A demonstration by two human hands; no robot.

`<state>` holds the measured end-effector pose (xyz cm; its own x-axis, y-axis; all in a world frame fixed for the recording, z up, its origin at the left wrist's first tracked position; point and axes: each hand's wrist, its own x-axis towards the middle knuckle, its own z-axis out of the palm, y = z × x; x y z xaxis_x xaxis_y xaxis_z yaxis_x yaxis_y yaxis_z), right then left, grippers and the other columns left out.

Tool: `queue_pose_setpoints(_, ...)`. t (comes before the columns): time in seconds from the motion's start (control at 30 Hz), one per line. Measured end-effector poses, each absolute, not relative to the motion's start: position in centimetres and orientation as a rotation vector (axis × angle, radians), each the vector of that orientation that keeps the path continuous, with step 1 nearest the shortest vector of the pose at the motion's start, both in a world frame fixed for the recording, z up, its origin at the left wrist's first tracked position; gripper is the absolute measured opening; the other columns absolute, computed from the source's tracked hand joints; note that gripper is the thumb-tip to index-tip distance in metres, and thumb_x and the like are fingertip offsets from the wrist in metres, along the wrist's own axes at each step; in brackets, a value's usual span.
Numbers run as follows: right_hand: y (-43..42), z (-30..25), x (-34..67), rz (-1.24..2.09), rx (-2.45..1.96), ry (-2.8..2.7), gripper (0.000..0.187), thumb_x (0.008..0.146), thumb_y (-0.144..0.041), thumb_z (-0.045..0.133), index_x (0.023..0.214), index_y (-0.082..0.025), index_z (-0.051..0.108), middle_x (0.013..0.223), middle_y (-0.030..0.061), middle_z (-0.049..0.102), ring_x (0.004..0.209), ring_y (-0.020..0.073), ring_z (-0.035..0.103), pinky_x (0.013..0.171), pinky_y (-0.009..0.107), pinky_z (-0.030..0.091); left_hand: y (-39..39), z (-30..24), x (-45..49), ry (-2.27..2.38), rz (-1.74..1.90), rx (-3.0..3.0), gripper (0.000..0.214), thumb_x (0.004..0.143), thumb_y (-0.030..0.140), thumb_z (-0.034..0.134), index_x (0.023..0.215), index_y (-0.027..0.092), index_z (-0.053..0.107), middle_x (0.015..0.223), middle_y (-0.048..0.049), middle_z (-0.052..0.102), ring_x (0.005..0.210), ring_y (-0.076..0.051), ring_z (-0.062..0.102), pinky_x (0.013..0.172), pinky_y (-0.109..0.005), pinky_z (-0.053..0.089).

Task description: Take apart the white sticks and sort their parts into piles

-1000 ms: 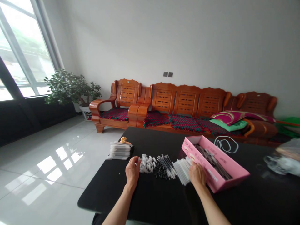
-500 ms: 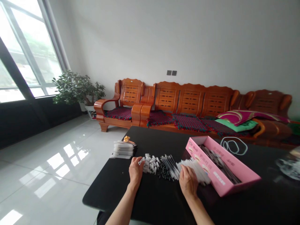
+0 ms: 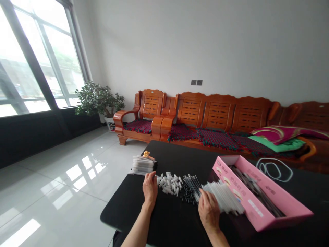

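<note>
My left hand (image 3: 150,188) is closed, thumb and fingertips together, at the left edge of a pile of small white plastic caps (image 3: 170,184). Whatever it pinches is too small to make out. My right hand (image 3: 208,209) has its fingers bent together over the near left end of a row of clear white tubes (image 3: 226,197); its fingertips hide what they grip. Between the two hands lie thin dark pen-refill-like sticks (image 3: 192,183) and small black plugs (image 3: 188,197). A stack of finished-looking white sticks (image 3: 142,164) lies beyond my left hand.
A pink open box (image 3: 257,209) holding dark grey sticks stands right of the tubes on the black table (image 3: 128,206). A white loop of cord (image 3: 289,171) lies behind it. A small yellow figure (image 3: 146,154) sits by the stack. Wooden sofas (image 3: 191,108) stand beyond.
The view has turned slightly left, so everything sits further right. My left hand has drawn back a little from the white caps. My right hand stays by the tubes.
</note>
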<state>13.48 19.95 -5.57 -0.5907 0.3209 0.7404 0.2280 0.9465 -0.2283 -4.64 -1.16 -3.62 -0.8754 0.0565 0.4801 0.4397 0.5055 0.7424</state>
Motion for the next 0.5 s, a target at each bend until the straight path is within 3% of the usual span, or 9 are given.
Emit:
queue_pose_setpoints(0.13, 20.1, -5.8, 13.4, 0.107, -0.361, -2.195, 0.028, 0.092, -0.020, 0.036, 0.106, -0.015, 0.060, 0.084, 0.0125, 0.062, 0.081, 0.0235, 0.057, 0.076, 0.038, 0.043, -3.4, -3.8, -6.4, -2.488, -1.105, -0.313, 0.025, 0.084, 0.010, 0.048, 0.103, 0.018, 0.063, 0.105, -0.0081, 0.060, 0.090, -0.019, 0.059, 0.072, -0.027, 0.044)
queue_pose_setpoints(0.33, 20.3, -5.8, 13.3, 0.049, -0.286, -2.140, 0.027, 0.093, -0.020, 0.036, 0.105, -0.015, 0.059, 0.080, 0.0109, 0.062, 0.077, 0.0225, 0.057, 0.072, 0.036, 0.044, -4.5, -4.3, -7.0, -2.610, -0.893, -0.333, 0.025, 0.084, 0.008, 0.050, 0.103, 0.017, 0.061, 0.105, -0.0078, 0.058, 0.091, -0.019, 0.056, 0.069, -0.025, 0.042)
queue_pose_setpoints(0.5, 20.2, -5.6, 13.3, 0.031, -0.305, -2.154, 0.025, 0.091, -0.017, 0.038, 0.105, -0.014, 0.059, 0.078, 0.0102, 0.061, 0.076, 0.0223, 0.057, 0.071, 0.036, 0.044, -4.3, -3.9, -6.5, -2.643, -0.847, -0.291, 0.018, 0.089, 0.019, 0.046, 0.086, 0.017, 0.063, 0.100, -0.0076, 0.054, 0.082, -0.017, 0.056, 0.062, -0.024, 0.040)
